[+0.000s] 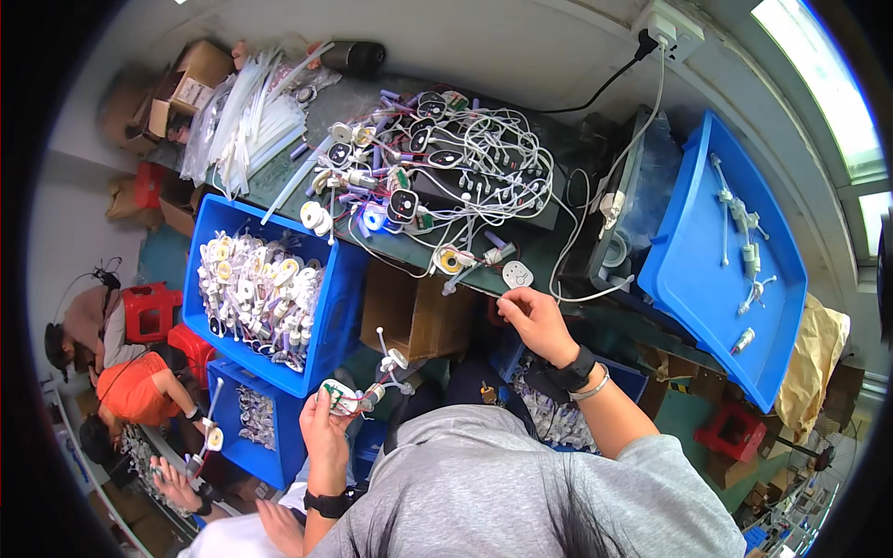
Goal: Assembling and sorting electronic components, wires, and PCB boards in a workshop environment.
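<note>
My left hand (326, 437) is closed on a small wired assembly: a round white housing with a green circuit board (341, 398) and thin red wires. The wires lead to a white cylindrical part with a spool-like disc and pronged pieces (391, 365). My right hand (535, 321) is at the table's front edge, thumb and forefinger pinched together; whatever is between them cannot be made out. Just beyond its fingertips sits a white disc with small holes (516, 274). A yellow-centred round part (449, 259) lies to its left.
White cables with plugs (502, 158) tangle across the dark table. Left stand blue crates of white parts (321, 325), and clear plastic strips (251, 126) lie behind. A blue tray (777, 307) leans right. Co-workers sit at left; one person's hand (177, 485) is near a similar assembly.
</note>
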`<state>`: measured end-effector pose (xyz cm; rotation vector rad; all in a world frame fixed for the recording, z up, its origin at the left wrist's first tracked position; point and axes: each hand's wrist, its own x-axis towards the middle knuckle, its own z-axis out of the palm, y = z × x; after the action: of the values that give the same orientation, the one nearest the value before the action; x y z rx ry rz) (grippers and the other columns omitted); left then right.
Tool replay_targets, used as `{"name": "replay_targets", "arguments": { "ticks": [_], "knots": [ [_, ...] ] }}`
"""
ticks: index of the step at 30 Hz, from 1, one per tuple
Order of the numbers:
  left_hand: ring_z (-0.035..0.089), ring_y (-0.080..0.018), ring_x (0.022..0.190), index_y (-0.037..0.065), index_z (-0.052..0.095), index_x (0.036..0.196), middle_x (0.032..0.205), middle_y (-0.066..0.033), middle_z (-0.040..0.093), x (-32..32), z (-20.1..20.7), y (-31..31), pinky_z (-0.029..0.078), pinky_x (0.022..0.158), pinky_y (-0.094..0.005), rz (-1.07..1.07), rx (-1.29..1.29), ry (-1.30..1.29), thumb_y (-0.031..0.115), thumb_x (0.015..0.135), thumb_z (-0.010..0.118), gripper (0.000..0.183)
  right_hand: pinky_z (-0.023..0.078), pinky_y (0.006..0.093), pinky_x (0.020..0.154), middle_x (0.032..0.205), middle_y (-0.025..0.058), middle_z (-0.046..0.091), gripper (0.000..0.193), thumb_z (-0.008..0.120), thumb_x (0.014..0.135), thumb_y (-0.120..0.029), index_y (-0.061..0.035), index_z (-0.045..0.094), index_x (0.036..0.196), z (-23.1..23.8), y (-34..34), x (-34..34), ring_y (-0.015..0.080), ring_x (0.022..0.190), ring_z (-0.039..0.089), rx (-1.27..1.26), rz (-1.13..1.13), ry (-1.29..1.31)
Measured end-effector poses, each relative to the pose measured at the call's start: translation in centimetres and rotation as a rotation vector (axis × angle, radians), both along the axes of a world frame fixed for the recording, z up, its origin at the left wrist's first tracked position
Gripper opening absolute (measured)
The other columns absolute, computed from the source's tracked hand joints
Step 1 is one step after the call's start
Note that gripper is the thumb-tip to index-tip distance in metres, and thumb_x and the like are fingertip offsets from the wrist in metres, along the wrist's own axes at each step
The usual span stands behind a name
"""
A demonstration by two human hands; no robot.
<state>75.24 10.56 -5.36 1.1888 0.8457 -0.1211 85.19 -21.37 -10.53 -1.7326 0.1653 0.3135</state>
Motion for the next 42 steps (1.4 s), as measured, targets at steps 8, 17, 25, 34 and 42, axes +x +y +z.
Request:
{"name": "replay_targets", "arguments": {
  "ticks": [8,17,25,34,42],
  "knots": [
    [0.062,-0.017,0.066,0.005,0.054,0.088,0.076,-0.0075,0.062,1.2,0.1,-1.5,0.052,0.06,-0.0315,0.031,0.018,0.002,0.022,0.089,0.046,0.019,0.044,0.0239,0.057,0.068,0.0066,0.061,0.019,0.057,0.082,-0.017,0.0019,0.059,0.085,-0.9,-1.1,1.5,0.011,0.06,0.056,-0.043,0.096,0.054],
    [0.062,-0.0189,0.069,0.003,0.053,0.087,0.079,-0.0094,0.061,1.8,-0.2,-1.9,0.052,0.064,-0.0353,0.054,-0.002,0.013,0.023,0.088,0.049,0.021,0.043,0.025,0.056,0.067,0.0069,0.06,0.019,0.057,0.081,-0.017,0.0008,0.059,0.086,-0.9,-0.4,3.3,0.0113,0.059,0.054,-0.036,0.163,0.056],
    [0.062,-0.0177,0.067,0.004,0.053,0.088,0.078,-0.0082,0.062,2.1,-0.2,-2.3,0.052,0.062,-0.0328,0.051,0.016,0.018,0.023,0.089,0.048,0.02,0.043,0.0256,0.056,0.067,0.0075,0.059,0.019,0.057,0.082,-0.018,0.0007,0.059,0.086,-0.8,0.2,3.8,0.0123,0.058,0.054,-0.053,0.217,0.079],
    [0.062,-0.018,0.065,0.006,0.054,0.089,0.077,-0.0069,0.062,2.4,-0.4,-2.9,0.052,0.059,-0.0319,0.068,0.009,0.04,0.023,0.089,0.047,0.019,0.043,0.0293,0.056,0.068,0.01,0.059,0.02,0.056,0.08,-0.02,-0.0007,0.059,0.085,0.3,3.5,5.0,0.0189,0.06,0.056,-0.02,0.301,0.024],
    [0.062,-0.0176,0.068,0.005,0.054,0.087,0.079,-0.0079,0.062,2.2,-0.7,-3.0,0.052,0.063,-0.0337,0.06,-0.019,0.046,0.023,0.089,0.048,0.019,0.043,0.0306,0.058,0.07,0.0106,0.059,0.019,0.055,0.081,-0.02,-0.0017,0.059,0.084,2.0,6.8,7.2,0.0214,0.063,0.056,0.037,0.367,-0.055]
  ]
}}
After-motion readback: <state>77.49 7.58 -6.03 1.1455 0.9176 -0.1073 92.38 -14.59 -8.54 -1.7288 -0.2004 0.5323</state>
